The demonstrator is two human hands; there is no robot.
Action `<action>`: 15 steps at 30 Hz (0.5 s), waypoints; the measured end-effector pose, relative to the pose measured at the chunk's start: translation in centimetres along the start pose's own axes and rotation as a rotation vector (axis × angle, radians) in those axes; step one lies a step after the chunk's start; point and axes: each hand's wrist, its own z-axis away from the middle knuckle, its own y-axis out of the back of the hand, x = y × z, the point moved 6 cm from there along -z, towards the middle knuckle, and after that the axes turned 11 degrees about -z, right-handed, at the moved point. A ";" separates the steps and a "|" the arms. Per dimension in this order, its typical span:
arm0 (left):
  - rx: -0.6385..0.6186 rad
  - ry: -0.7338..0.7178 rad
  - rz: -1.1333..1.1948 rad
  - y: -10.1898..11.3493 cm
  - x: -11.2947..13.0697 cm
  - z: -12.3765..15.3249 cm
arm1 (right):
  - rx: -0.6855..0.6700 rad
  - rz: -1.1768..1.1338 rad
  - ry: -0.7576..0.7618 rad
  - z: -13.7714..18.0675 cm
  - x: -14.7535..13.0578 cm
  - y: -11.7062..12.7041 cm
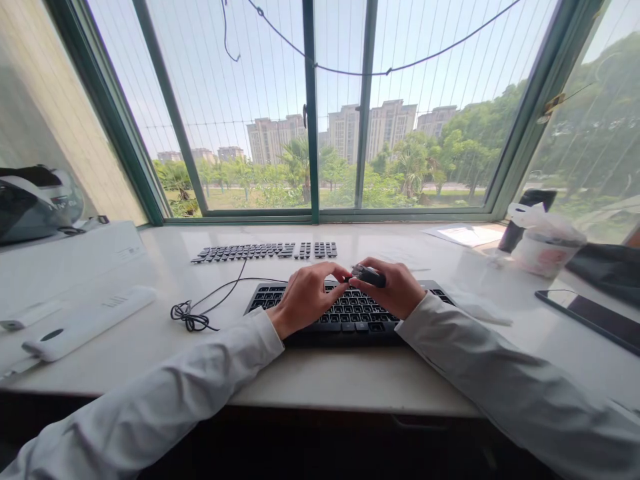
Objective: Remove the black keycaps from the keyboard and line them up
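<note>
1. Head view. Keyboard (pixel 345 313): black, lying on the white sill (pixel 320 380), keycaps stripped off; serving as landmark.
2. Left hand (pixel 306 298): hovering over the keyboard's middle, fingers curled, fingertips pinching one end of a small dark tool (pixel 369 275).
3. Right hand (pixel 395 288): gripping the same tool from the other side, fingers closed around it, just above the keyboard's rear edge.
4. Loose keycaps (pixel 267 251): sitting in rows behind the keyboard, toward the window.
5. Cable (pixel 193 315): coiling left of the keyboard.
6. Phone (pixel 593 319): lying well right of the keyboard.
7. White plastic-wrapped cup (pixel 543 243): standing behind and to the right of the keyboard.
</note>
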 end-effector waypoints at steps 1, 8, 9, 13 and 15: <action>0.020 -0.015 -0.034 0.0 0.0 0.1 | 0.001 0.038 0.005 0.1 0.2 0.0; 0.059 -0.067 -0.141 0.1 -0.3 0.2 | -0.032 0.215 0.016 0.2 1.0 0.1; 0.060 -0.066 -0.141 0.1 -0.3 0.2 | -0.028 0.225 0.014 0.2 1.0 0.2; 0.055 -0.061 -0.131 0.2 -0.4 0.1 | -0.037 0.219 0.022 0.2 1.3 0.2; 0.053 -0.061 -0.121 0.1 -0.4 0.1 | -0.039 0.183 0.018 0.1 1.5 0.1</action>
